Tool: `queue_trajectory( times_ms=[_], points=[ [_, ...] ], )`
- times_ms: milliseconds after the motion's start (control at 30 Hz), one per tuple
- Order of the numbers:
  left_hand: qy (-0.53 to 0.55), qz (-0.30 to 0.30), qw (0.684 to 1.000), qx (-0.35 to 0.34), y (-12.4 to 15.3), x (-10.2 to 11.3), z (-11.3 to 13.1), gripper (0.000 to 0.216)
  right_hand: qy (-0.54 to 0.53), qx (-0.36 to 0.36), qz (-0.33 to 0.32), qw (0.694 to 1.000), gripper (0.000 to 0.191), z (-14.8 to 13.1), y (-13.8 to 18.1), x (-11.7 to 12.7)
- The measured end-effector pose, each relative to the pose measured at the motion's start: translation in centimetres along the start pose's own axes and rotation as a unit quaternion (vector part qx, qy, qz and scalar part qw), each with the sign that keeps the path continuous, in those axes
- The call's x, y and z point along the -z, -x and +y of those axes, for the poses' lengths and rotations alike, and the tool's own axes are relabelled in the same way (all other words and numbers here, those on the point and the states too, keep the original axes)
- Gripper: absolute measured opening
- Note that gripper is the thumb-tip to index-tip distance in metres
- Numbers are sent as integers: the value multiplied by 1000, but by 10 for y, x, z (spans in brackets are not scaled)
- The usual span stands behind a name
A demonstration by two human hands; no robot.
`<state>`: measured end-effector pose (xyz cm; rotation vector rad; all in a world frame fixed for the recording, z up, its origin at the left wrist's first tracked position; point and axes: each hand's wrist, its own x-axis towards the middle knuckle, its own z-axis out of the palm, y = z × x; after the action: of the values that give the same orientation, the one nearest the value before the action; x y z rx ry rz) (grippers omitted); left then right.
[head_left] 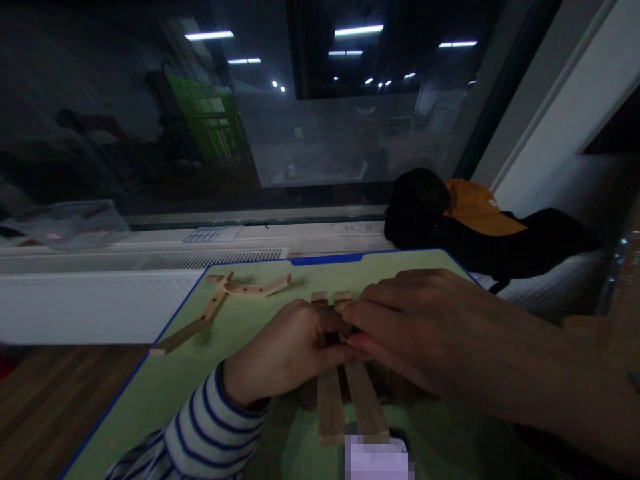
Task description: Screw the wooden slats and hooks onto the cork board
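Slats of wood lie paired, gripped toward their far ends by our left hand and right hand; we should keep them aligned, pressing evenly.

Head-worn view, forward and down

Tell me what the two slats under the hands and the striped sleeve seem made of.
The two slats: probably bare wood, matte, judging by their tan colour and lack of gloss. The striped sleeve: matte fabric, from its soft folds; fibre unclear.
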<state>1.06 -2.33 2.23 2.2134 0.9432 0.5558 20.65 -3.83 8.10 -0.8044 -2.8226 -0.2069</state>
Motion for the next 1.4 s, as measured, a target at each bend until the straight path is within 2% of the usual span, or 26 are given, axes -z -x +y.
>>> queue_trajectory(
  times_ms=[100, 200, 300, 433, 667, 867, 1033, 1200, 1400],
  points=[
    [7, 2, 1000, -14, 0, 0, 0, 17, -42, -1, -20, 999, 15, 0, 0, 0],
    [27, -25, 999, -20, 1, 2, 0, 17, -80, 7, -42, 996, 23, 0, 0, -1],
    [55, -56, 997, -19, 1, 4, -1, 19, -79, 7, -44, 996, 14, 0, -1, -2],
    [88, -78, 993, -29, 0, 8, -2, 22, -40, 11, -7, 999, 6, -2, -3, -3],
    [60, -67, 996, -11, 1, 7, 0, 22, -5, 14, 18, 1000, 5, -3, -3, -4],
    [43, -19, 999, -11, 0, 3, 0, 13, -19, 11, -16, 1000, 7, -5, -4, -2],
    [31, -39, 999, -6, 1, 3, -2, 20, -64, 11, -36, 997, 17, -1, -2, 0],
    [47, -65, 997, -17, 1, 6, -1, 19, -105, 13, -23, 994, 12, 1, -1, 0],
    [43, -77, 995, -55, 0, 6, -4, 21, -62, 16, 1, 998, 6, 2, 1, -3]
  ],
)
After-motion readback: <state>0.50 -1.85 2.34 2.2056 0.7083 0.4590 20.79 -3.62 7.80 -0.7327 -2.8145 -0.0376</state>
